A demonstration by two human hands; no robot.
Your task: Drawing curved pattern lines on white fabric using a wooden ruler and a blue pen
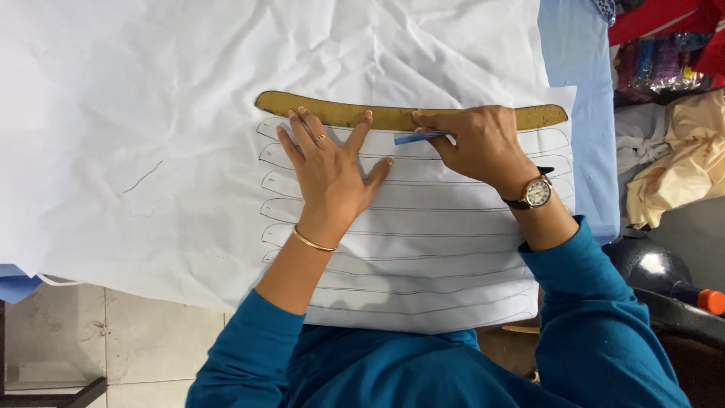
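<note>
A long curved brown cardboard template lies on a large sheet of white fabric. My left hand is spread flat, its fingertips pressing the template's lower edge. My right hand, with a wristwatch on its wrist, holds a small blue piece of chalk against the lower edge of the template. Below the template, several drawn curved outlines of the same shape run in rows down the fabric toward me.
Light blue cloth lies under the white fabric at the right. Crumpled beige cloth and colourful items are at the far right. A dark round object with an orange cap is at the lower right. Tiled floor shows at the lower left.
</note>
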